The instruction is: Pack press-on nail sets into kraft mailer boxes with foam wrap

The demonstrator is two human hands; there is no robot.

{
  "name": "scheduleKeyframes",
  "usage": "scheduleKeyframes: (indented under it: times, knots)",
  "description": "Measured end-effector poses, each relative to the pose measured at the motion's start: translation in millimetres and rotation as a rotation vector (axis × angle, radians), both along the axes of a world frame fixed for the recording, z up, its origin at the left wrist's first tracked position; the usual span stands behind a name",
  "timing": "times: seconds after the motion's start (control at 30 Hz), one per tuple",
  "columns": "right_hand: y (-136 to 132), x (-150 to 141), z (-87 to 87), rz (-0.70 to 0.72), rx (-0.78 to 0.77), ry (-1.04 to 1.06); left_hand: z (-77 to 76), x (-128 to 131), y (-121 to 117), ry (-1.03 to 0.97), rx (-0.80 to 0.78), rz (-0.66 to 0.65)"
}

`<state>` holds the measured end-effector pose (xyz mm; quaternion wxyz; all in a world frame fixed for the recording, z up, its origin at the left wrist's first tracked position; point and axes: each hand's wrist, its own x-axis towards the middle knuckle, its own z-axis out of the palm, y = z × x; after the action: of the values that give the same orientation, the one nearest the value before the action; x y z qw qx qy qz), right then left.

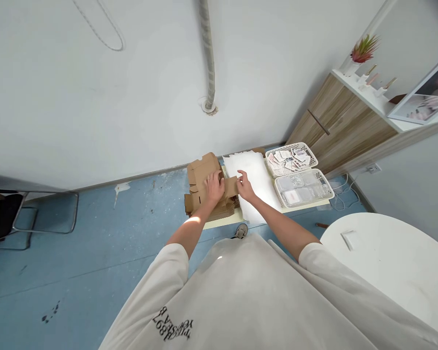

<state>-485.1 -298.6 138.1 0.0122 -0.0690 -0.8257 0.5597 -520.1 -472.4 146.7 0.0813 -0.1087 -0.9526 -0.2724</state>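
A stack of flattened brown cardboard boxes (200, 170) lies on a low, pale-yellow-edged surface in front of me. My left hand (214, 188) rests palm down on the top box, its fingers stretched across the cardboard. At the right edge of that box, a cardboard flap (230, 187) sticks out toward my right hand (244, 186). The thumb and fingers of my right hand are pinched at the flap's end. Beneath the right hand is a white sheet (253, 167), spread beside the stack.
Right of the sheet stand a white basket (291, 173) of small printed packets and a white basket (330, 192) of clear plastic packs. A round white table (394, 262) is at right, a wooden cabinet (343, 116) behind. A metal-framed chair (75, 214) stands left.
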Motion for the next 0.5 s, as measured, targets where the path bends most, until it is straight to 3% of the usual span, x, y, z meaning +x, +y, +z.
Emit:
scheduleKeyframes:
  times: [0.33, 0.5]
  knots:
    - [18.1, -16.0, 12.8, 0.031, -0.323, -0.144, 31.1, -2.7, 29.5, 0.052, -0.069, -0.057]
    - [33.7, -18.1, 13.2, -0.104, -0.240, -0.057, 42.8, -1.9, 53.7, 0.067, -0.066, -0.098]
